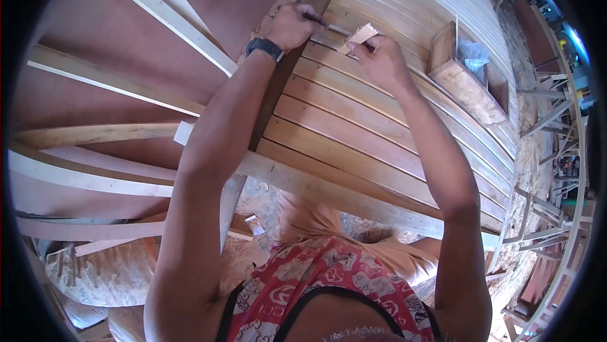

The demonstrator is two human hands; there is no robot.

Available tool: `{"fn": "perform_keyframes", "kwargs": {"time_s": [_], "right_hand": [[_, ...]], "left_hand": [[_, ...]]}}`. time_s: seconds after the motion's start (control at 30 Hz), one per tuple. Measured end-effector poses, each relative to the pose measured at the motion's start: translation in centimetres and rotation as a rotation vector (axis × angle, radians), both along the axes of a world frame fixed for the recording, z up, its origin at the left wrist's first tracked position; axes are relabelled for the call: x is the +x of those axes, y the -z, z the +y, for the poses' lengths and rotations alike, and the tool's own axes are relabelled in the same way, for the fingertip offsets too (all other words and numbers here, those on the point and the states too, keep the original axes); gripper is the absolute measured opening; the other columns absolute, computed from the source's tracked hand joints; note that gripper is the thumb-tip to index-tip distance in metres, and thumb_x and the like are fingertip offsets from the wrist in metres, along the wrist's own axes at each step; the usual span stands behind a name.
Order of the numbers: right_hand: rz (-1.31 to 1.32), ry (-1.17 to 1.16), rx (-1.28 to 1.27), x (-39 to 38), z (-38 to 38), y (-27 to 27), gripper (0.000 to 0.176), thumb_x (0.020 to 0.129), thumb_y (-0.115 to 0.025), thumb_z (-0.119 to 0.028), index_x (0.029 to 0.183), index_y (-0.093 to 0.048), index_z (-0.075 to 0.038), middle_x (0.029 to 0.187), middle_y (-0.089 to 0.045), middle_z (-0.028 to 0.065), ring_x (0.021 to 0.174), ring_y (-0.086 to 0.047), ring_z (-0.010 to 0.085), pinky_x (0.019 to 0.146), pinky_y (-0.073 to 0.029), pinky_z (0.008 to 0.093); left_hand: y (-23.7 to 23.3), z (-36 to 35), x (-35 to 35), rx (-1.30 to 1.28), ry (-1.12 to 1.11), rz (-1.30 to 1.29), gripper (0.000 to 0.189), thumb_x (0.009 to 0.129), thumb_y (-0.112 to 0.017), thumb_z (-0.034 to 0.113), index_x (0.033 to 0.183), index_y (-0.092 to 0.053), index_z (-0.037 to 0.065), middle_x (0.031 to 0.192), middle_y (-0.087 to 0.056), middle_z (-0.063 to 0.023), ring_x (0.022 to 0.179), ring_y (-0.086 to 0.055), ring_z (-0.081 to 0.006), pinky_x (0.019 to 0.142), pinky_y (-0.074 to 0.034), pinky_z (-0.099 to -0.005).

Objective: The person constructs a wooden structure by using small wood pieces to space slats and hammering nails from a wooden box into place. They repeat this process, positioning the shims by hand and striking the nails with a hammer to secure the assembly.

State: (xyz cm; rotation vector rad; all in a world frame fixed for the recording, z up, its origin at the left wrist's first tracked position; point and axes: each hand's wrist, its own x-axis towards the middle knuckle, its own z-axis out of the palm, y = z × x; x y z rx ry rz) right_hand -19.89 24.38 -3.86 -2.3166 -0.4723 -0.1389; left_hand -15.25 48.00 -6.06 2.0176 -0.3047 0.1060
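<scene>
My right hand (384,63) grips a small pale wood block (361,34) with a rough end, just above the slats. My left hand (294,27), with a dark watch (264,48) on the wrist, is closed at the end of one slat, by the dark wooden beam (273,100). Its fingertips are pinched together; whatever is between them is too small to make out. Both hands are over a panel of narrow wooden slats (354,114) lying side by side, with small dark marks near their ends.
On the slats at the right stands an open wooden box (465,89) with a clear plastic bag (473,55) in it. Long wood strips (171,22) fan out at the left over a brown sheet. A pale board (335,184) crosses in front of my body. Wooden frames (550,114) stand far right.
</scene>
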Motion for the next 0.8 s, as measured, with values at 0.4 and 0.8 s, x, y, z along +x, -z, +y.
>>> {"fn": "perform_keyframes", "kwargs": {"time_s": [0.4, 0.8], "right_hand": [[-0.188, 0.075, 0.232, -1.9, 1.6, 2.9, 0.012, 0.094, -0.069, -0.013, 0.098, -0.071, -0.002, 0.082, -0.070, 0.0185, 0.067, -0.067, 0.0316, 0.062, -0.051, 0.0388], [-0.108, 0.010, 0.270, -1.0, 1.1, 2.4, 0.019, 0.087, -0.069, 0.004, 0.103, -0.074, -0.005, 0.097, -0.075, 0.0140, 0.087, -0.073, 0.0291, 0.074, -0.057, 0.0352]], "left_hand": [[1.4, -2.0, -0.6, 0.016, -0.199, -0.131, 0.024, 0.094, -0.071, 0.018, 0.108, -0.071, -0.002, 0.093, -0.074, -0.0144, 0.085, -0.067, -0.0195, 0.082, -0.053, -0.0324], [0.9, -1.6, 0.3, -0.367, -0.113, 0.215, 0.020, 0.093, -0.075, 0.013, 0.105, -0.074, -0.003, 0.094, -0.073, -0.0041, 0.089, -0.064, -0.0095, 0.082, -0.051, -0.0258]]}}
